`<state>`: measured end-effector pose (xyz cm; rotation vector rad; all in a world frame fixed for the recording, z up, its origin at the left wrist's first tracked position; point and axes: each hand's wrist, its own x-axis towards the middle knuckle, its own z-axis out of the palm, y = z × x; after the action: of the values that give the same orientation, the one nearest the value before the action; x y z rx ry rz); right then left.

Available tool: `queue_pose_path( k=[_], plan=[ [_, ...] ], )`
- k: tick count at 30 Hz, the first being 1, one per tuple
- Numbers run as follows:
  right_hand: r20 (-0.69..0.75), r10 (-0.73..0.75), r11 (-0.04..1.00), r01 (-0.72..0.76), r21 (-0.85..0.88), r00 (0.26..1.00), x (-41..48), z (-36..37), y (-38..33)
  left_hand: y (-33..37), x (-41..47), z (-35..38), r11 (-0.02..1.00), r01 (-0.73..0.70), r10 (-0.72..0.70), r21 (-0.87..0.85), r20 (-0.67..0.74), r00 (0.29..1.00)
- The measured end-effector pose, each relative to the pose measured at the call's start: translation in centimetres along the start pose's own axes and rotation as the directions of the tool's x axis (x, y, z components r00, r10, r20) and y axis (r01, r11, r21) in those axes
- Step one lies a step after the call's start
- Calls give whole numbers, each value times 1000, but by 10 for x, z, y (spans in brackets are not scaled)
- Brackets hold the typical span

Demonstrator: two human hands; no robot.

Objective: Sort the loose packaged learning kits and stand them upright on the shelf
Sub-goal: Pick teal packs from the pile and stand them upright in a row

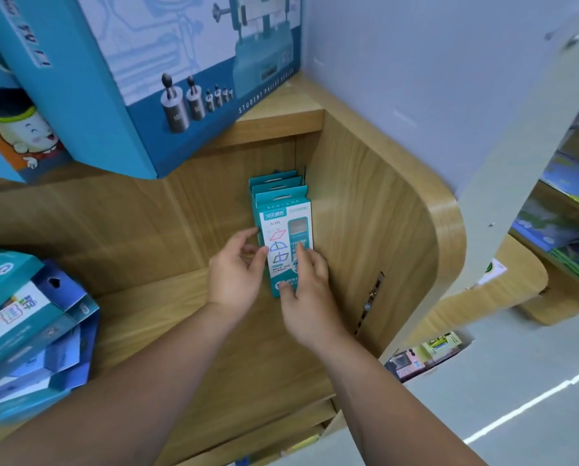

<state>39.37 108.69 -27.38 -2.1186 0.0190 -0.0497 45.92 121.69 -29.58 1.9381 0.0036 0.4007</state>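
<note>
Several teal packaged learning kits stand upright in a row at the back right corner of the wooden shelf [180,314]. The front kit [283,223] shows coloured geometric shapes on a white panel. My left hand [237,267] touches its left edge, thumb and fingers loosely curved around that side. My right hand [303,280] lies flat on the lower front of the kit, with straight fingers pressing against it. More kits [276,183] stand directly behind the front one.
A loose pile of blue and teal kits [29,324] lies at the shelf's left. Large blue boxes [123,79] sit on the shelf above, overhanging the space. The curved wooden side wall [399,230] closes the right. Another shelf with goods [564,210] stands far right.
</note>
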Motion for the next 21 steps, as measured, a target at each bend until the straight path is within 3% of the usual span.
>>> queue_pose_path(
  k=[11,18,21],
  plan=[
    [-11,-79,996,80,32,997,-10,-8,4,25,-32,-20,996,84,-84,3,-28,996],
    [109,-242,967,230,109,964,-18,43,-24,43,-91,-125,982,60,-24,182,-196,980],
    [183,-292,948,259,184,939,-24,74,-44,45,-105,-177,981,100,-47,167,-298,953]
  ],
)
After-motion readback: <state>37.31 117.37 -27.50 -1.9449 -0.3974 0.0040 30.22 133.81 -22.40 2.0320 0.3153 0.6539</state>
